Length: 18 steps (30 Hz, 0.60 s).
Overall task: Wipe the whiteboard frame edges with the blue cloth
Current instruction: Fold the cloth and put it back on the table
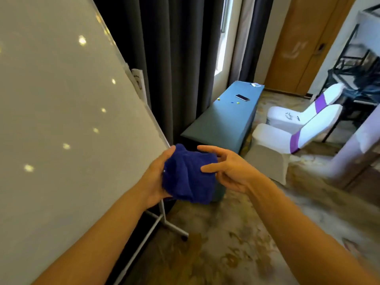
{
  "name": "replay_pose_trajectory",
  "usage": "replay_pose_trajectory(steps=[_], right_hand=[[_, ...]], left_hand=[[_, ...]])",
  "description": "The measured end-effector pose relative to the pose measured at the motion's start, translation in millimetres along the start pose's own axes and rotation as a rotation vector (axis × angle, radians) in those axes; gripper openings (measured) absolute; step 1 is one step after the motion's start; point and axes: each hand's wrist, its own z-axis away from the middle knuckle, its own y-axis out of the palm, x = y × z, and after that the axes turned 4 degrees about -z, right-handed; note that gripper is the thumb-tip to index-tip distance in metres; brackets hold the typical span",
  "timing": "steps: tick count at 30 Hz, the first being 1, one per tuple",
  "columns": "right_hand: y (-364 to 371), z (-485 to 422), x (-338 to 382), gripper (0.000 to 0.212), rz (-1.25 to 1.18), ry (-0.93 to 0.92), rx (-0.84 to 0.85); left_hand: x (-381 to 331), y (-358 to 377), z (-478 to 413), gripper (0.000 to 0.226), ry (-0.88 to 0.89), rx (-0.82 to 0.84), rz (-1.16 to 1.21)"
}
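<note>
The whiteboard (61, 120) fills the left side of the view, tilted, with its pale frame edge (144, 103) running down to the lower right corner near my hands. A bunched blue cloth (189, 173) sits just right of that corner. My left hand (156, 177) holds the cloth from the left, palm against it and thumb over its top. My right hand (228, 169) is at the cloth's right side with fingers spread fairly straight, thumb and fingertips touching the fabric.
The whiteboard's white stand leg and caster (174, 229) lie on the patterned carpet below my hands. Dark curtains (174, 58) hang behind the board. A green-covered table (226, 116) carries a phone (242, 97). Two white covered chairs (287, 128) stand at the right.
</note>
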Motion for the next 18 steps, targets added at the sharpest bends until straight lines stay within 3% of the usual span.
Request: replay_pose_trajectory(steps=[3,7,11,18], right_hand=[[-68,12,27,0.059,0.019,-0.033,-0.11],[-146,5,47,0.042,-0.136,-0.058,-0.328],[-209,-33,45,0.026,-0.114,-0.131,-0.398],[-309,-152,49,0.019,0.26,-0.231,-0.622]], left_hand=[[29,63,-51,0.055,0.044,-0.06,-0.15],[39,110,-113,0.039,0.071,-0.058,-0.08],[34,136,-184,0.035,0.197,-0.083,-0.082],[43,172,-353,0.018,0.421,-0.284,-0.323]])
